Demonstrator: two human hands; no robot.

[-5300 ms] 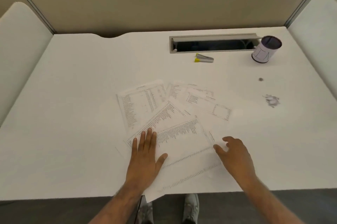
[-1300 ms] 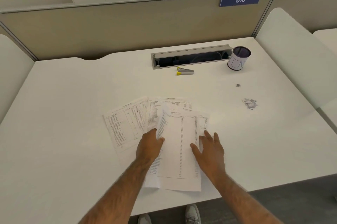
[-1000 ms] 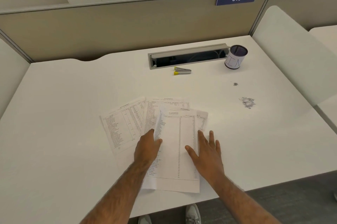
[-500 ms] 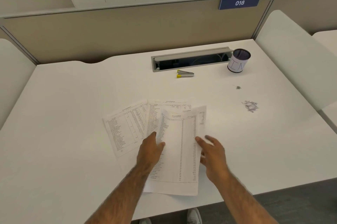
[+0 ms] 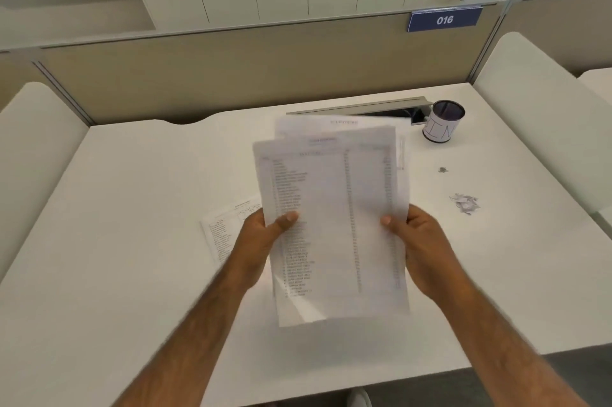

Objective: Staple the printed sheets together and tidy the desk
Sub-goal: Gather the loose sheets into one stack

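Two hands are lifting the printed sheets (image 5: 334, 227) clear of the tabletop (image 5: 132, 207): the left hand (image 5: 261, 241) is pinching their left edge, the right hand (image 5: 420, 247) their right. Gathering seems unfinished; one stray sheet (image 5: 228, 227) is lying just left, needing collecting. Farther right, a cup (image 5: 442, 121) is standing.

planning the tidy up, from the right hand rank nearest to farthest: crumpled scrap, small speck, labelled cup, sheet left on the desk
1. crumpled scrap, right of the right hand
2. small speck, farther back
3. labelled cup, back right
4. sheet left on the desk, beyond the left hand
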